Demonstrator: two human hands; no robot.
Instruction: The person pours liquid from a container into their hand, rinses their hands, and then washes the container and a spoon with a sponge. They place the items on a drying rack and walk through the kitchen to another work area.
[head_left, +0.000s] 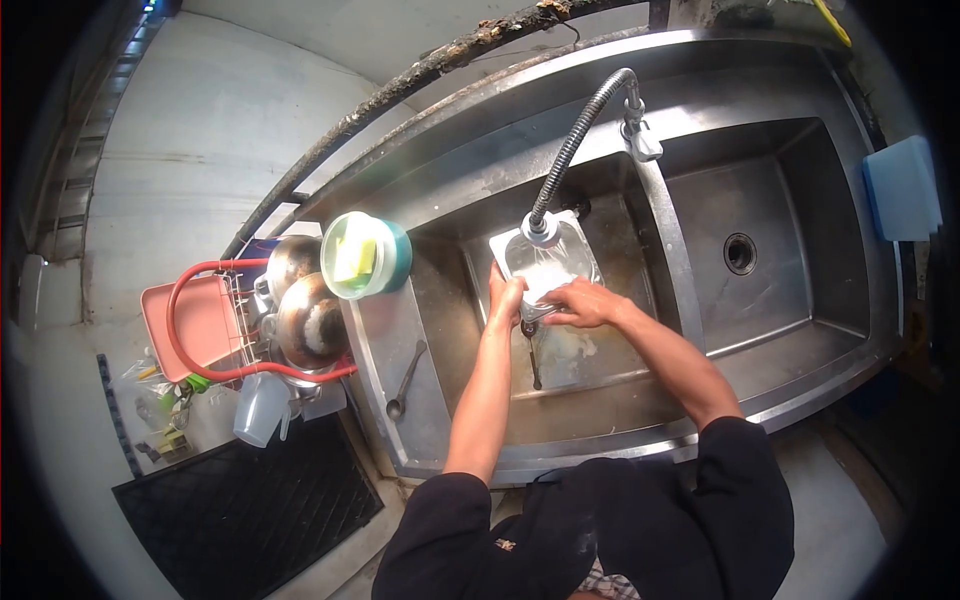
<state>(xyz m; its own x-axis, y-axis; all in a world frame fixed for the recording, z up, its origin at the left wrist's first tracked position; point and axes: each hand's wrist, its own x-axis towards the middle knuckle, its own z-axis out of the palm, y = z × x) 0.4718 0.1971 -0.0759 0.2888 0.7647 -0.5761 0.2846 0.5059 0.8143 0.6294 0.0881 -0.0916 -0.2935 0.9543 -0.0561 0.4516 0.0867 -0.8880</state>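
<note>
Head view: rectangular silver metal container (pixel 576 254) under flexible metal faucet (pixel 570 148).
Left hand's (pixel 507 300) fingers grip its left side; right hand's (pixel 586 302) touch its near end, grip unclear.

Black sleeves (pixel 745 470) over a silver-grey sink (pixel 650 395)

Salmon-pink tray (pixel 190 325), red-rimmed rack (pixel 250 372), milky tub (pixel 352 255) showing yellow-green, pale blue board (pixel 903 188)

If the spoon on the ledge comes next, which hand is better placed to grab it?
Probably the left hand: it's nearer the spoon, though it's holding the pan. The right hand is farther off, reaching into the pan.
</note>
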